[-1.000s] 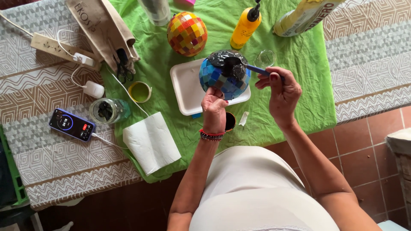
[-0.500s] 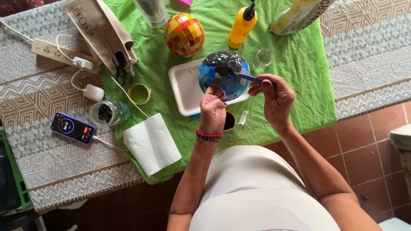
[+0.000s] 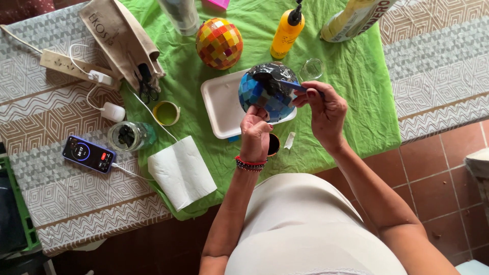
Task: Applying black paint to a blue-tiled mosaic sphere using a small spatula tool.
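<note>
Blue mosaic ball (image 3: 265, 97) clamped in left hand (image 3: 254, 133); right hand (image 3: 326, 112) pinches brush (image 3: 285, 84) above white tray (image 3: 219, 104).

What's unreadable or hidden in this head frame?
- Blue mosaic ball, head view: underside hidden by the left hand.
- Spatula: handle end hidden in the right hand.
- Dark cup: mostly behind the left wrist.
- Yellow bottle, glass, pale bottle: tops cut by the upper edge.
- Jar: contents too small.
</note>
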